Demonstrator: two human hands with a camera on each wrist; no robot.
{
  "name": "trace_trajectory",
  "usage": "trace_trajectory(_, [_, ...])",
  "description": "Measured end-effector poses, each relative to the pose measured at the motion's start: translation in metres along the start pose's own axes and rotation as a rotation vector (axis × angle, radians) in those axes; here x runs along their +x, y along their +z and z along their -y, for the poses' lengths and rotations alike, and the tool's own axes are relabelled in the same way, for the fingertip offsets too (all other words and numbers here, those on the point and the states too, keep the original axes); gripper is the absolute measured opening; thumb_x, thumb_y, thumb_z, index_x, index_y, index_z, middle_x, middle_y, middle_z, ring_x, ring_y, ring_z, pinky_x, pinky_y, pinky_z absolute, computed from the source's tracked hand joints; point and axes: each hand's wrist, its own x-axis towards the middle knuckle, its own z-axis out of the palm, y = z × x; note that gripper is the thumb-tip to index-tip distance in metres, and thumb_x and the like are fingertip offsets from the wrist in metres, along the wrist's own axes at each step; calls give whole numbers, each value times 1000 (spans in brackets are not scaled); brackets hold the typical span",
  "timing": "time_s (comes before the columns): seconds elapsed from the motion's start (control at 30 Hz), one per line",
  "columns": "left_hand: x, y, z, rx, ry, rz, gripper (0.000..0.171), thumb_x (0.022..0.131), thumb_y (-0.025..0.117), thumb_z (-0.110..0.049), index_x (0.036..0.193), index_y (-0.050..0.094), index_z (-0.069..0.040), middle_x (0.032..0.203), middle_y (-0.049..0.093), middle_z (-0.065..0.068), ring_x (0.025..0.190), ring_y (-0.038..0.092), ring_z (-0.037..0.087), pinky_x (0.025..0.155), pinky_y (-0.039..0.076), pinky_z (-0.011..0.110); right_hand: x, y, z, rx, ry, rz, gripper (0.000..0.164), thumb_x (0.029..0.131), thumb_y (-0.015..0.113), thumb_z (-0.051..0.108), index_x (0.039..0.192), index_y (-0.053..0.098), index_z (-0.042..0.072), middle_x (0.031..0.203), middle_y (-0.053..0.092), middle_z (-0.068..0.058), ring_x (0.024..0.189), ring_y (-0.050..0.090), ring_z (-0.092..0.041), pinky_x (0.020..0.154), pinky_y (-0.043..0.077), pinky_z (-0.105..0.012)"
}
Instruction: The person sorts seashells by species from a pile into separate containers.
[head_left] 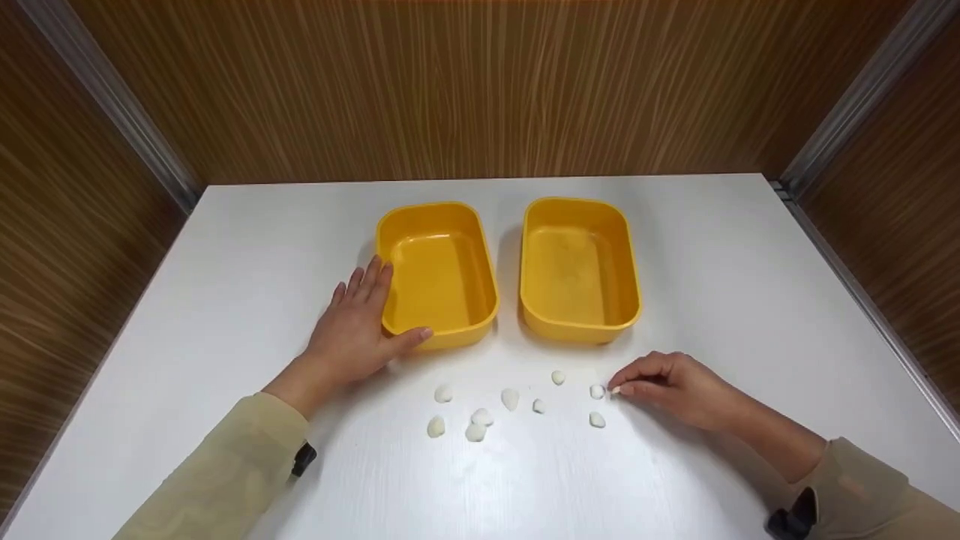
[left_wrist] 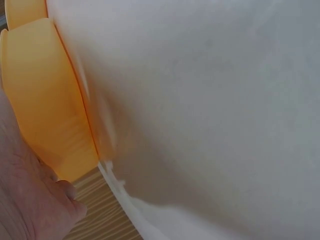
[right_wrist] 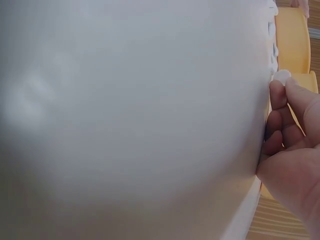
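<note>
My left hand (head_left: 351, 334) rests against the left yellow bin (head_left: 465, 336), its fingers straight along the outer left side and its thumb over the near rim. In the left wrist view the hand lies along the bin's wall (left_wrist: 47, 95). Low over the table, my right hand (head_left: 686, 390) pinches a small white pebble-like piece (head_left: 616, 390) between thumb and fingertips. That piece (right_wrist: 282, 76) also shows at the fingertips in the right wrist view. Just left of those fingertips lies another white piece (head_left: 597, 391). Several similar pieces (head_left: 510, 399) are scattered in front of the bins.
Beside the left bin stands a second yellow bin (head_left: 581, 332), with a narrow gap between them. Both stand on a white table (head_left: 480, 495). A wood-grain panel (head_left: 480, 90) rises behind the table, with more panels at the left and right sides.
</note>
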Motion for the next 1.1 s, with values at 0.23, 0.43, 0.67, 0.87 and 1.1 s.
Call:
trace_trajectory(0.23, [-1,0,1,2,-8,4,124,90,42,-91,171,2,-7,178,0,13,163,5,38,130,3,55,0,2,5,-18,5,-34,16,98,77,9,112,83,13,108,79,-1,98,68,-11,84,56,-18])
trace_trajectory(0.43, [-1,2,2,-3,-10,-3,125,88,41,-93,171,3,-7,178,0,13,163,5,38,130,3,55,0,2,7,-32,8,-43,15,96,79,9,110,84,13,106,79,0,99,69,-9,85,56,-18])
trace_trajectory(0.67, [0,2,1,-13,-9,-6,125,88,42,-92,171,3,-7,178,0,13,163,4,37,130,3,56,0,1,7,-4,35,-32,15,96,79,7,109,84,11,107,79,-3,98,70,-10,83,57,-19])
trace_trajectory(0.87, [0,1,1,-13,1,-6,124,89,41,-92,171,3,-6,178,0,13,163,5,38,130,3,56,-2,-1,10,11,57,-31,13,96,79,9,109,84,10,107,79,-4,95,70,-10,81,57,-19])
trace_trajectory(1.1, [0,0,0,-4,8,-2,124,90,41,-91,170,3,-5,178,-1,14,163,3,38,130,4,56,-1,0,12,-18,34,-26,14,96,78,7,108,84,12,107,79,-2,97,71,-10,82,57,-19])
